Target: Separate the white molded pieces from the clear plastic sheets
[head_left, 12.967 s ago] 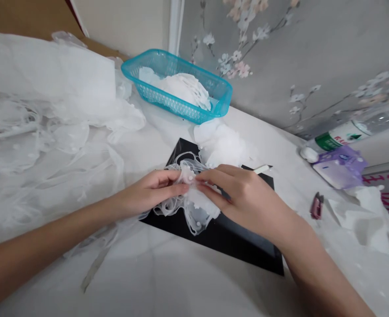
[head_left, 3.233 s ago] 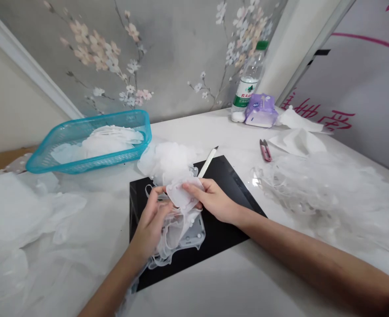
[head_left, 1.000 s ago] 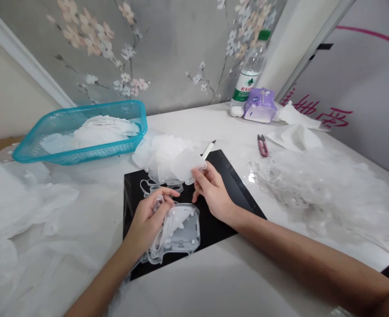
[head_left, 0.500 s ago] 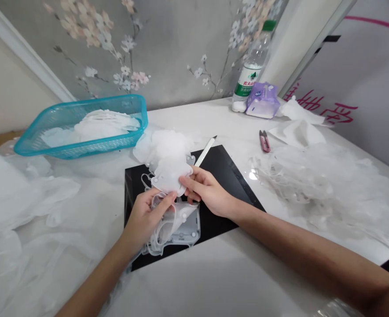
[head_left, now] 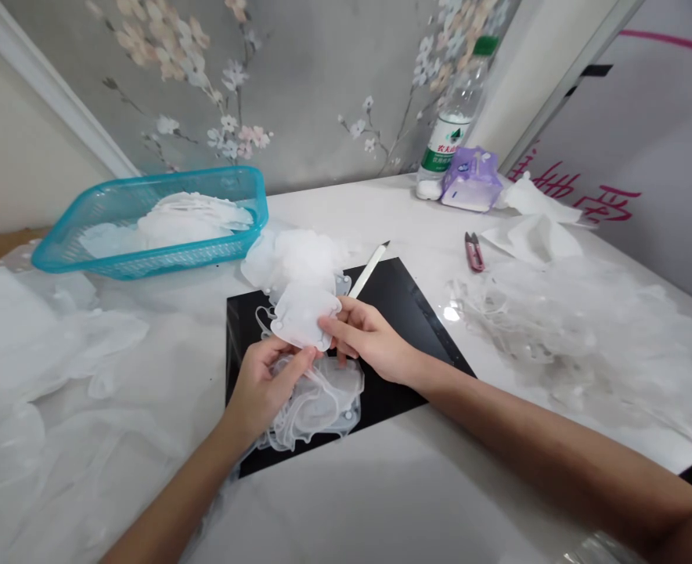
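Observation:
Over a black mat (head_left: 405,313), my right hand (head_left: 369,341) pinches a small white sheer fabric piece (head_left: 302,317) with tiny beads at its edge. My left hand (head_left: 264,384) is curled around a bunch of white sheer fabric strips (head_left: 316,399) that trails onto the mat below the piece. Both hands meet at the piece's lower edge. A fluffy heap of cut white pieces (head_left: 296,254) lies just behind the mat.
A teal basket (head_left: 146,254) with white pieces stands at back left. A white craft knife (head_left: 369,270), red snips (head_left: 473,251), a water bottle (head_left: 448,133), a purple packet (head_left: 469,180) and tissues (head_left: 537,227) lie beyond. White tulle (head_left: 34,352) covers the left, and scraps (head_left: 557,329) the right.
My right hand brought the white piece back from the fluffy heap toward my left hand. My left hand gathered the sheer strips more tightly beneath it.

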Motion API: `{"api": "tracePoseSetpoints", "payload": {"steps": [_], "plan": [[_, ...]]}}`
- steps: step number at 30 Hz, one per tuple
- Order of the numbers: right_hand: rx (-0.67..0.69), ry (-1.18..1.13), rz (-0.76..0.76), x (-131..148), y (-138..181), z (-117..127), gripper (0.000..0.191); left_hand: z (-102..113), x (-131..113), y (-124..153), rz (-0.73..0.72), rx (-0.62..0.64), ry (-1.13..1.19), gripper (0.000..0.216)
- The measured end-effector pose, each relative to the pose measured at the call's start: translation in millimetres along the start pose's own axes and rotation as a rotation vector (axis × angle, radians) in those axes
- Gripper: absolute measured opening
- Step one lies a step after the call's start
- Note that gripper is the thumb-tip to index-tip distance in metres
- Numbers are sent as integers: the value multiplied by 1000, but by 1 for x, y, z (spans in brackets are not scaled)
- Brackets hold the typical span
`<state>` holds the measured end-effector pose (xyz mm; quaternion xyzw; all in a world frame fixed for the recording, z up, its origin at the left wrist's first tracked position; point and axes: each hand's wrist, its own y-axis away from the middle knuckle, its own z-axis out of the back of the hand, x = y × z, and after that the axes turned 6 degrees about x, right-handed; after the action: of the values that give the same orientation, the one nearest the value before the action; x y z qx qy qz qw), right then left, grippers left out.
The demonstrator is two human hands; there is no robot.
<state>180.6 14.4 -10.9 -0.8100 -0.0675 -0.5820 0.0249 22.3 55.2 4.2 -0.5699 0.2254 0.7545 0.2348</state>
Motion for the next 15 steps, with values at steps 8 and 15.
{"api": "tracePoseSetpoints", "payload": {"steps": [8, 15], "plan": [[-381, 863, 579, -4, 16, -7, 27, 1, 3, -3, 34, -13, 123, 20], [-63, 769, 516, -7, 11, -4, 16, 4, 3, -6, -13, -20, 157, 28]]}}
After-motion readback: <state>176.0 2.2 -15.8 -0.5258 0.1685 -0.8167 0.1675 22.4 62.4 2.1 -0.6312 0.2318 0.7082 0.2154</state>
